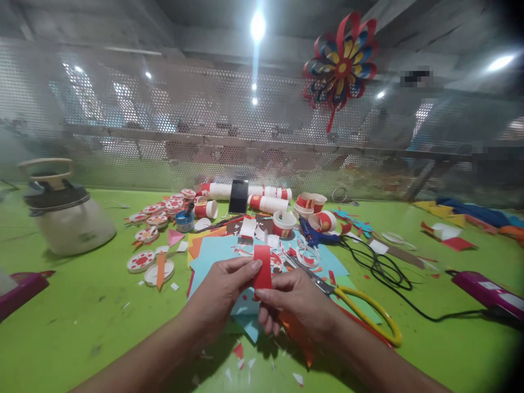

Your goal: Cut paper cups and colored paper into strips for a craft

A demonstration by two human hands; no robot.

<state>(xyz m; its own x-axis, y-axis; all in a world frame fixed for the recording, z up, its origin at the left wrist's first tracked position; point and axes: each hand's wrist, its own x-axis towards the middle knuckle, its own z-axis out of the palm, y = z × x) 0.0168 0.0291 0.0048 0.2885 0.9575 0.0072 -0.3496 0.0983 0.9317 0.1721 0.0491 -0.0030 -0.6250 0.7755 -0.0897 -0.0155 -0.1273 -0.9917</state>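
A small strip of red paper (262, 266) is held upright between my two hands, over a pile of coloured sheets. My left hand (229, 284) pinches its left edge between thumb and finger. At its lower right, my right hand (297, 300) grips it with thumb and fingertips. Just beyond my right hand lie scissors with yellow handles (368, 311), the blades pointing away to the left. Light blue paper (213, 251) sits under my hands, strewn with red and white scraps. A piece of orange paper (297, 333) shows below my right hand.
A blue glue gun (315, 236) with a black cord lies behind the scissors. Paper cups (284, 222) and decorated white discs (141, 261) spread across the green table (102, 327). A phone (238, 196) leans at the back. A large jug (69, 213) stands left; a paper flower (341, 68) hangs above.
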